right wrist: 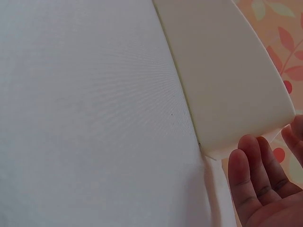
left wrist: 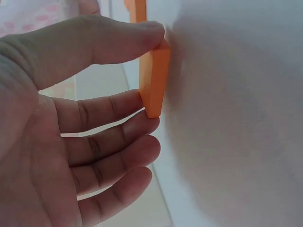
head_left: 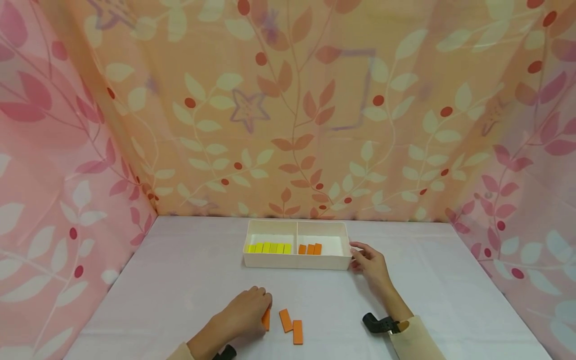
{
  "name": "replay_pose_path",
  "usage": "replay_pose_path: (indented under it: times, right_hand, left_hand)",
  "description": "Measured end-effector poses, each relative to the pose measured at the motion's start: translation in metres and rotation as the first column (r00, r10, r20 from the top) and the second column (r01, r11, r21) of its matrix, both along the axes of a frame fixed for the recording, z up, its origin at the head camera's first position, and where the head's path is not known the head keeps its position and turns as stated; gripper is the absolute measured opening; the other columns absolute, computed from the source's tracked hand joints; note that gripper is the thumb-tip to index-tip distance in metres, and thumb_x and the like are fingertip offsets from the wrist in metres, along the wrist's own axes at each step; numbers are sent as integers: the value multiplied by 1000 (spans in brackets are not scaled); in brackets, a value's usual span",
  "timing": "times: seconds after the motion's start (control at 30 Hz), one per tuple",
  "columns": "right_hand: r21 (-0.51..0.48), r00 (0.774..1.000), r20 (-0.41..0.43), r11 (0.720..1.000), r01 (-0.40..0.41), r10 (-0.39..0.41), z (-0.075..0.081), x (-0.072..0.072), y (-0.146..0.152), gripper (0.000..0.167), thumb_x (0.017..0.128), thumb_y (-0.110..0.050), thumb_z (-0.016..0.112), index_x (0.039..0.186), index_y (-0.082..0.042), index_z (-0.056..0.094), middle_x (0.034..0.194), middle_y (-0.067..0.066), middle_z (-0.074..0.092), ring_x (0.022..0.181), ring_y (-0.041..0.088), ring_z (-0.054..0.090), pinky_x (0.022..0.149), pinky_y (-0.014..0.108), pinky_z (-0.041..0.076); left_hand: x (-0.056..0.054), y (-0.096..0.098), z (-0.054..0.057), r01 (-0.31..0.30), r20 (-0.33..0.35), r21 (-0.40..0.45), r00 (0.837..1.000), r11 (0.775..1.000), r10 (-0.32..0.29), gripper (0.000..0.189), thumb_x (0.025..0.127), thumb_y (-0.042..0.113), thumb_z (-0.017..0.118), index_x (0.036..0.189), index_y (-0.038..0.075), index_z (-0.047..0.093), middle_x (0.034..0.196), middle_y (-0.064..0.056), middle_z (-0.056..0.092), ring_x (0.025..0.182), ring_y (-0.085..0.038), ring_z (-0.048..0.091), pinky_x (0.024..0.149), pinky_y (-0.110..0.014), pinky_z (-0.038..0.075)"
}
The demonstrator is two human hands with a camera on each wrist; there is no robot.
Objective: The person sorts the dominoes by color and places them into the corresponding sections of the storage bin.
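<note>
My left hand (head_left: 246, 311) is low over the table, pinching a flat orange block (left wrist: 154, 80) between thumb and fingertips. Two more orange blocks (head_left: 285, 320) (head_left: 298, 332) lie just right of it on the cloth. Beyond them stands a cream box (head_left: 294, 261) with a divider. Several yellow blocks (head_left: 270, 248) line its left compartment, and three orange blocks (head_left: 310, 249) are in the right one. At the box's right end is my right hand (head_left: 371, 265), its fingertips touching the outer wall near the rim. In the right wrist view, three fingers (right wrist: 255, 168) extend loosely beside the box end.
A white cloth (head_left: 180, 280) covers the table. Orange patterned fabric (head_left: 292, 110) hangs behind the box, and pink leafy fabric (head_left: 45, 175) stands along both sides. Black straps (head_left: 382, 324) are on both wrists.
</note>
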State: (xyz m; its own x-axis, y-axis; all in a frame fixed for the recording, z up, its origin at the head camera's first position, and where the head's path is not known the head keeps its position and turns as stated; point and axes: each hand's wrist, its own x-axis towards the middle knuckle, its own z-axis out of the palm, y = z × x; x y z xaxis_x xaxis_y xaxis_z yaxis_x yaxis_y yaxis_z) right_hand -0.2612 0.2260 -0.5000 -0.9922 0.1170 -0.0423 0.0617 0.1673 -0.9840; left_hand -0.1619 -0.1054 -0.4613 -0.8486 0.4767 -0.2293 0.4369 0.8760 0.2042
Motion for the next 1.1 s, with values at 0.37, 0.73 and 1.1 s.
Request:
replay_pose_path:
  times: [0.37,0.73,1.1]
  right_hand:
    - [-7,1000,-15,1000,-1,1,-1,0,0,38,94,-18,64,129,-1,59,77,0,62,66,13,65,61,25,55]
    - [-4,1000,-10,1000,-8,8,-1,0,0,40,94,-20,65,130,-2,59,79,2,63,67,13,65,62,26,55]
    - [-20,1000,-22,1000,-8,7,-3,-1,1,40,94,-19,65,129,0,59,77,0,63,66,13,65,61,26,55]
  left_hand:
    - [-5,-6,1,-20,9,98,1000,995,19,42,72,37,82,103,14,66,86,9,52,79,-9,44,72,-26,46]
    - [-14,-8,2,-39,49,281,998,959,26,43,74,33,80,110,14,66,96,8,57,87,-8,50,79,-28,49]
    - [-18,-7,1,-119,79,393,992,912,96,42,78,32,79,115,16,65,102,9,58,94,-12,54,83,-31,51]
